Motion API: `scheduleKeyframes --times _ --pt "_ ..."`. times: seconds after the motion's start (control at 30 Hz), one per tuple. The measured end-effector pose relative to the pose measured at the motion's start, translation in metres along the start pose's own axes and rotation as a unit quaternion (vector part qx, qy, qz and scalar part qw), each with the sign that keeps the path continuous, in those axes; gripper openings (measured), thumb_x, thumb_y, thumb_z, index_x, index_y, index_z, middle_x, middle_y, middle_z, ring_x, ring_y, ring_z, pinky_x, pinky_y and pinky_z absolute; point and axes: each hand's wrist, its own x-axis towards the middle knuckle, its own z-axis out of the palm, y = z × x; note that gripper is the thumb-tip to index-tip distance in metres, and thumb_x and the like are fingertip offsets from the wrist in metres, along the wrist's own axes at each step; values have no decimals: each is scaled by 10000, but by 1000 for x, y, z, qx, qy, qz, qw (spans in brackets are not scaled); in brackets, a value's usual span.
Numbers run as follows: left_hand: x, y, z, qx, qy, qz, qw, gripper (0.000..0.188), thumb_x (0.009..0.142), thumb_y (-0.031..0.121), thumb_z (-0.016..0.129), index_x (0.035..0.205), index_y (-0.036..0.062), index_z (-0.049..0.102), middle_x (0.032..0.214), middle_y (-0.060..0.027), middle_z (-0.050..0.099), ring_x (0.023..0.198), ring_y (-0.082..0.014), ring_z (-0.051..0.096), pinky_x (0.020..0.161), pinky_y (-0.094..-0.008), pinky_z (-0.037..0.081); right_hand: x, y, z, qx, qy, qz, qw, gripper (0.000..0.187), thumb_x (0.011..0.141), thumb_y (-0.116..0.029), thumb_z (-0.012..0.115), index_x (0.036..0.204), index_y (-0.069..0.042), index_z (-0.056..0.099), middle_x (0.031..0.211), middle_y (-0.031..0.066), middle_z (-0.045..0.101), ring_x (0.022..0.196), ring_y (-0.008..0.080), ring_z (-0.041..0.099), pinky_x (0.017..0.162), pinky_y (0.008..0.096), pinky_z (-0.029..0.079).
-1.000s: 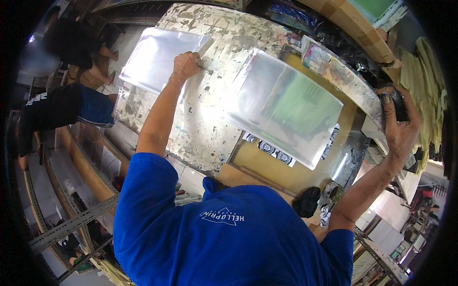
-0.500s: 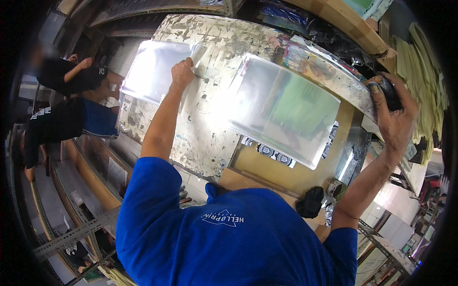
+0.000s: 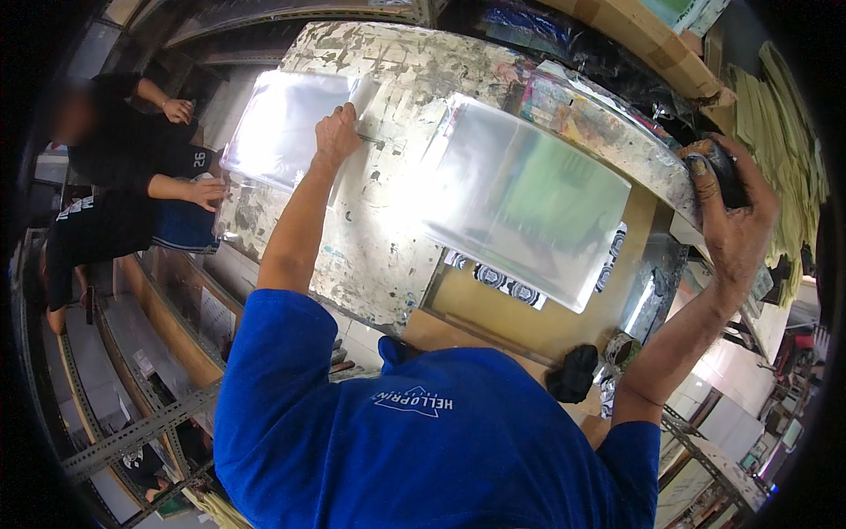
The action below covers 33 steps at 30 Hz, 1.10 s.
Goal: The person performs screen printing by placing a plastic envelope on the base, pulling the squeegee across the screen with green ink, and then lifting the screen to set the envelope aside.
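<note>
My left hand (image 3: 337, 134) reaches far across the worn, tape-scarred table (image 3: 379, 238). Its fingers are closed on the right edge of a clear plastic sheet (image 3: 282, 128) lying flat at the table's far left. A larger stack of clear plastic sheets (image 3: 529, 198) lies in the middle, hanging over the table's near edge. My right hand (image 3: 731, 212) is raised at the far right, closed around a dark rounded handle (image 3: 721, 167) next to the table's right end. My blue shirt fills the lower middle of the view.
A person in black (image 3: 115, 176) sits at the left with both hands near the table's left edge. Yellowish paper stacks (image 3: 789, 132) hang at the right. Cardboard (image 3: 652, 35) and dark packages lie behind the table. A black cloth (image 3: 573, 375) and metal shelving (image 3: 132, 432) are below.
My left hand has slid slightly right along the clear sheet's edge. My right hand stays on the dark handle. The person in black has leaned in toward the table.
</note>
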Motion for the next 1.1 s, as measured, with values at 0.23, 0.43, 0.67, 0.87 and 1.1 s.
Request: scheduleKeyframes --times 0.23,0.43,0.67,0.87,1.1 --pt "2 -7 5 -8 11 4 1000 265 729 36 655 980 57 574 919 -184 675 796 -413 698 684 -503 553 1 0 -1 2 -7 -6 1000 335 817 -132 821 1099 3 700 937 119 757 849 174 713 795 298 557" --pt "-4 5 -20 -4 -48 29 998 318 703 52 678 1007 82 590 915 -201 675 812 -419 695 714 -505 551 -1 -1 1 -7 -7 -6 1000 319 823 -102 809 1102 4 697 948 113 757 862 164 708 804 291 552" --pt "9 12 -13 51 -53 6 997 584 698 108 689 1206 29 413 938 -209 666 799 -418 700 694 -481 568 1 3 -1 -3 -13 5 1000 321 846 -127 802 1125 -5 701 970 112 755 868 165 707 801 287 553" --pt "22 30 -30 95 -135 -31 986 917 694 217 713 1453 -31 261 1018 -192 670 1011 -353 652 904 -483 464 3 6 -1 -8 -9 -13 1000 315 855 -145 799 1121 -6 704 974 115 755 852 159 706 784 283 553" --pt "30 21 -17 219 -103 23 970 808 678 296 687 1378 -31 452 1029 -148 680 1130 -297 509 943 -486 282 6 5 -2 -21 -8 -20 1000 338 841 -172 819 1117 -11 708 970 115 752 849 158 698 765 285 549"
